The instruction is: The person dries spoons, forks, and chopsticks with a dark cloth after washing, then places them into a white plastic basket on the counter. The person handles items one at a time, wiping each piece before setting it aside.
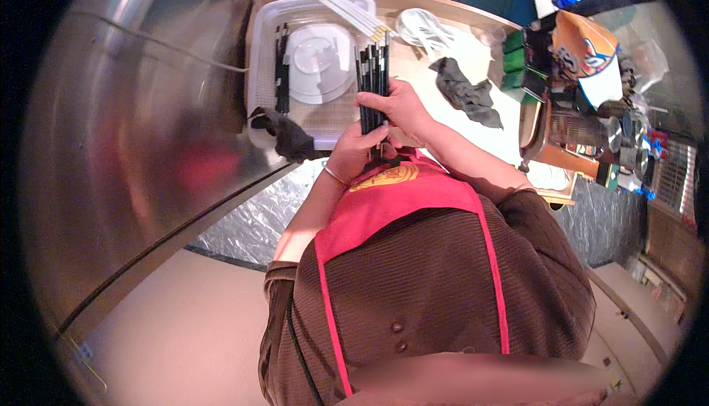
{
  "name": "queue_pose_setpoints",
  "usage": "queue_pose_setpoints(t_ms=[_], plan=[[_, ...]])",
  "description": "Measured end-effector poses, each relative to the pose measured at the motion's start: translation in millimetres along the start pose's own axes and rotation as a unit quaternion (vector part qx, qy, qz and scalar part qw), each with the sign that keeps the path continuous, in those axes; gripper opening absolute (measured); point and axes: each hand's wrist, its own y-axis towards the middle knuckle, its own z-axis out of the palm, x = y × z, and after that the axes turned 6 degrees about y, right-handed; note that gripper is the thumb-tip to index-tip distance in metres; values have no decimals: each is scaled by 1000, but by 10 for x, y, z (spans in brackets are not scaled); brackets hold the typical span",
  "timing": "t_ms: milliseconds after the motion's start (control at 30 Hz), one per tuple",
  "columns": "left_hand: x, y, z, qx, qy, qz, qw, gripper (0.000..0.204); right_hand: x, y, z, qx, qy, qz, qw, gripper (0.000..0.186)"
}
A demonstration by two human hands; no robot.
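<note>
A bundle of black chopsticks point(373, 73) with silvery bands stands upright in front of my red apron. Closed around its lower part is my left hand point(350, 153), a bracelet at the wrist. Higher up, my right hand point(405, 110) grips the same bundle from the right, its thumb across the sticks. Just beyond sits a white plastic basket point(256, 59). Inside it lie a round translucent lid point(319, 59) and, along the left side, more black chopsticks point(282, 70). Several white sticks with yellowish ends point(343, 11) rest slantwise over the basket's far right corner.
A dark cloth point(295, 138) hangs over the basket's near left corner. To the right on the table lie a crumpled black cloth point(469, 92) and white looped strips point(425, 29). A shiny metal wall point(148, 132) rises on the left. Shelves with packages point(583, 51) stand right.
</note>
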Motion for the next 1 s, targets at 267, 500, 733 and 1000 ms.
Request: queue_pose_setpoints(t_ms=[267,500,733,1000], plan=[[185,279,232,16,-78,56,995,13,-127,-193,-573,6,-14,-61,998,27],[154,327,310,-36,-45,-22,998,17,-452,-363,-2609,-263,-398,-179,860,29],[123,384,541,1,2,4,1000,17,-698,-225,-2807,-208,-594,-166,759,45],[122,-28,120,-114,161,64,978,18,-486,-219,-2762,-215,-419,-228,852,21]])
